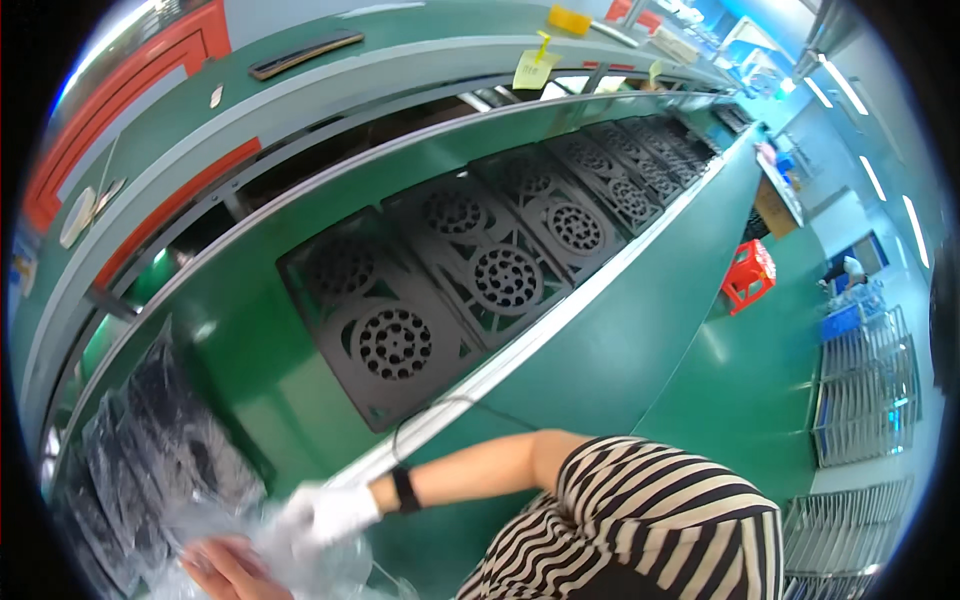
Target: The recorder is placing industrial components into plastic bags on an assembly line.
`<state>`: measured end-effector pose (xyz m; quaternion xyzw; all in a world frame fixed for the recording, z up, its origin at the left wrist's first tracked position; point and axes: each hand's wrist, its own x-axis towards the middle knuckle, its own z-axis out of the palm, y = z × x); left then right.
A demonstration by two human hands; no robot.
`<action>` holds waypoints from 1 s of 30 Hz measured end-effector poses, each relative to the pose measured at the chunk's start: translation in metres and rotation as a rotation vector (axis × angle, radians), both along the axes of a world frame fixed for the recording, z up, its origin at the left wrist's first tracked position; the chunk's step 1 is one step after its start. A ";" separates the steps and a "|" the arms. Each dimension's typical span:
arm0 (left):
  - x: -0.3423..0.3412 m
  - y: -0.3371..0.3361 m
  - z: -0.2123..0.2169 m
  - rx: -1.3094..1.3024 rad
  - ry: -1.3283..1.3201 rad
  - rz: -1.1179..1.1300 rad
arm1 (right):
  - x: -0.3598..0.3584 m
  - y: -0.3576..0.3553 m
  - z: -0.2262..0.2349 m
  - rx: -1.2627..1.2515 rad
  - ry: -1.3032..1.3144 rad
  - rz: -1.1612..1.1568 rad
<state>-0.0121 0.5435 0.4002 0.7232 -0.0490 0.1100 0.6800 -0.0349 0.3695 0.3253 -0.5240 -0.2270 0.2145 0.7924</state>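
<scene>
Gripping a clear plastic bag (300, 565), the right hand (335, 512) is wearing a white glove and is closing its fingers into the crumpled film. A black band (405, 490) is sitting on the wrist just behind the glove, and the bare forearm is running back toward a striped sleeve (650, 520).

The left hand (225, 570), bare, is lying just beside and below the right hand, pressing against the same bag; its fingers are mostly hidden by the film and the picture's edge, so whether it is clasping the bag cannot be told. The bag is sitting between the two hands, at the near edge of the green conveyor (250, 380).

Beyond the left hand, a stack of bagged dark parts (150, 440) is lying on the belt, near the bag. Beyond the right hand, well apart from it, a black perforated grille (375, 320) is resting flat on the belt, and further grilles (560, 215) are following it in a row, touching edge to edge. Far off to the right-hand side, a red crate (748, 275) is standing on the green floor (760, 370).
</scene>
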 end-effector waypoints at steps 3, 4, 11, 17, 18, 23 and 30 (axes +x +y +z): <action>-0.008 0.003 0.008 0.444 -0.347 0.135 | -0.009 -0.082 -0.002 -0.536 -0.755 -0.603; -0.008 0.009 -0.014 0.377 -0.227 0.167 | -0.011 -0.122 -0.003 -0.772 -0.969 -0.651; -0.072 -0.016 0.001 -0.368 0.182 0.390 | -0.062 -0.165 -0.018 0.310 0.491 0.021; -0.133 0.034 -0.035 -0.365 0.202 0.725 | -0.153 -0.127 -0.081 -0.438 0.075 0.224; -0.136 0.049 -0.029 -0.273 0.187 0.811 | -0.158 -0.121 -0.077 -0.212 0.502 0.217; -0.135 0.130 0.012 -0.081 0.066 0.724 | -0.140 -0.108 -0.055 -0.351 0.401 0.065; -0.138 0.181 0.033 -0.761 0.330 0.095 | -0.136 -0.077 -0.093 -0.431 0.321 -0.173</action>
